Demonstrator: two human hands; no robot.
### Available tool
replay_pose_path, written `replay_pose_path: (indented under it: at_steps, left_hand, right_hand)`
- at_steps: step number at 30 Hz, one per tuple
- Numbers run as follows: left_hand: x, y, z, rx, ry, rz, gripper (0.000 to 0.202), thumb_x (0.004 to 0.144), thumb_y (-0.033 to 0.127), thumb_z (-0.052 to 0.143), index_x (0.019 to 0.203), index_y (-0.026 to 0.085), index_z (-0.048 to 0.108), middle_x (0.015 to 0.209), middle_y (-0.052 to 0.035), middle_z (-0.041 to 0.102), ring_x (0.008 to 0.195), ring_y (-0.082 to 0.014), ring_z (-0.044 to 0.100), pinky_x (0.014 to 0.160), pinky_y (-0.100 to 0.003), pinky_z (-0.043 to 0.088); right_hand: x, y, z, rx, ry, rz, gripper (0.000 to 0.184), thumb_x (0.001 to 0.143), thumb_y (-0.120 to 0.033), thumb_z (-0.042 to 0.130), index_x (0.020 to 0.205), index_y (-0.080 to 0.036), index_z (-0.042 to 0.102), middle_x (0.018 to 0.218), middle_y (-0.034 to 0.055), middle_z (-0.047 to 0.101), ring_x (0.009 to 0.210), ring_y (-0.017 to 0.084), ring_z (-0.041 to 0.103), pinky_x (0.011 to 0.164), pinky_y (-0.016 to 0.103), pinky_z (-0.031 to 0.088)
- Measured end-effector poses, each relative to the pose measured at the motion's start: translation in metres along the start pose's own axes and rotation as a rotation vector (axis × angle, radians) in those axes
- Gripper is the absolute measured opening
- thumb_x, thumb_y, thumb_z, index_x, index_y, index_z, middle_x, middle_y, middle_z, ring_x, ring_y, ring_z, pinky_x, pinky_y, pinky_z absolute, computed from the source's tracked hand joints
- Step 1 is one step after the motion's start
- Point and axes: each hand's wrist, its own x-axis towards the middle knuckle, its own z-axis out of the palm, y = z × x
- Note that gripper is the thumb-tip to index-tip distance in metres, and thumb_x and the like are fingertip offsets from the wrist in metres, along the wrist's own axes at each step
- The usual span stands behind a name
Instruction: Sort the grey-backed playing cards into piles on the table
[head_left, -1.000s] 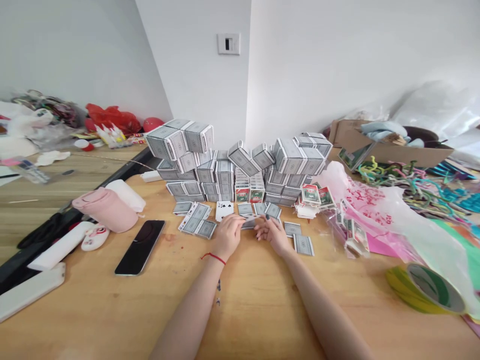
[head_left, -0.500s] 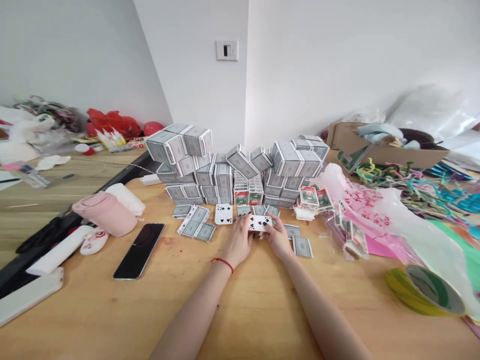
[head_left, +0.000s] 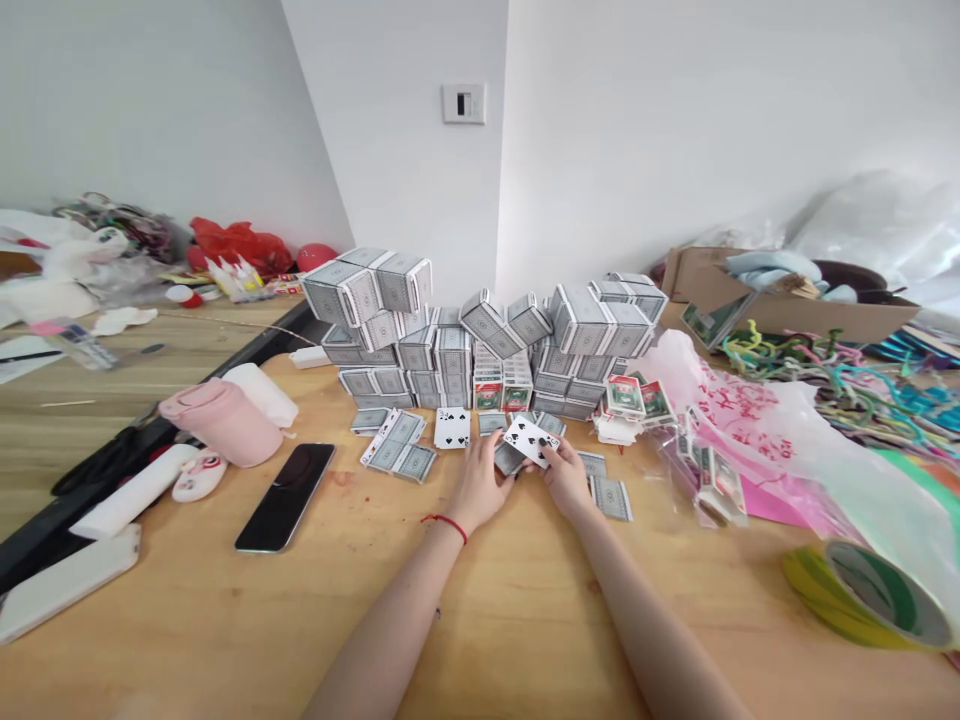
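Spade card (head_left: pixel 529 441) tilted since last frame: my right hand (head_left: pixel 568 478) pinches one end above the surface (head_left: pixel 517 610), likely keeping its face clear. Left hand (head_left: pixel 480 482) meets a grey-backed card (head_left: pixel 508 459) beneath, grip unclear; card blocks (head_left: pixel 451 355) stand behind.

— What is in the right hand (head_left: pixel 568 484)?
— A white playing card (head_left: pixel 529 440) marked with black spades, held face up by its edge over a wooden table (head_left: pixel 510 630).
— And the left hand (head_left: pixel 478 486)?
— Just beside it, a red bracelet (head_left: pixel 452 525) at the wrist, the fingers at a grey-backed card (head_left: pixel 508 459); how firmly is unclear.
— Behind them?
— Blocks of cards (head_left: pixel 405 282) stand in two stacks, with a tilted pair (head_left: pixel 486 322) set in a V between, above red-and-green card boxes (head_left: pixel 487 396).
— To the sides?
— A black phone (head_left: pixel 286 498) and pink pouch (head_left: pixel 223 422) lie left; yellow tape (head_left: pixel 811 590) sits right, near a plastic bag (head_left: pixel 750 410).
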Motion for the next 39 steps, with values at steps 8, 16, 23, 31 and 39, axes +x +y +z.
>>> replay_pose_path:
  at_steps: [8,16,23,31,39]
  left_hand:
    - [0.001,-0.004,-0.002,-0.073,0.08,-0.105,0.057,0.07,0.019,0.059,0.121,0.022,0.035,0.118,-0.01,0.043,0.113,-0.0224,0.042,0.091,-0.039,0.039]
    - [0.001,0.001,-0.006,-0.206,0.138,-0.175,0.052,0.069,0.021,0.061,0.117,0.023,0.039,0.116,-0.009,0.046,0.105,-0.0199,0.05,0.08,-0.032,0.048]
    - [0.002,-0.001,-0.007,-0.254,0.239,-0.188,0.05,0.07,0.024,0.061,0.117,0.023,0.042,0.11,-0.0082,0.048,0.094,-0.017,0.055,0.078,-0.033,0.05]
    - [0.003,-0.003,-0.01,-0.272,0.317,-0.219,0.051,0.071,0.022,0.06,0.119,0.025,0.041,0.112,-0.0088,0.046,0.097,-0.0182,0.054,0.077,-0.033,0.052]
    - [0.002,-0.01,-0.01,-0.256,0.379,-0.239,0.046,0.072,0.021,0.059,0.115,0.023,0.044,0.112,-0.0103,0.044,0.095,-0.0184,0.053,0.074,-0.033,0.052]
  right_hand:
    - [-0.004,-0.006,0.001,0.136,-0.007,-0.004,0.028,0.069,-0.04,0.061,0.09,-0.022,0.054,0.087,0.0034,0.066,0.067,0.02,0.064,0.059,0.035,0.054]
    - [-0.006,-0.008,-0.003,0.116,-0.087,0.033,0.025,0.07,-0.039,0.059,0.083,-0.017,0.064,0.094,0.01,0.066,0.086,0.028,0.062,0.076,0.045,0.049]
    - [-0.009,-0.006,-0.005,-0.077,-0.059,-0.018,0.035,0.064,-0.032,0.066,0.096,-0.016,0.064,0.107,0.0095,0.062,0.103,0.026,0.054,0.093,0.041,0.039]
    - [-0.006,-0.001,-0.007,-0.232,-0.027,0.021,0.054,0.055,-0.022,0.073,0.107,-0.02,0.058,0.118,0.0069,0.055,0.109,0.023,0.05,0.092,0.037,0.039]
    - [-0.005,0.0,-0.008,-0.171,0.0,-0.014,0.048,0.051,-0.012,0.072,0.098,-0.021,0.061,0.115,0.0062,0.058,0.097,0.02,0.057,0.081,0.032,0.046]
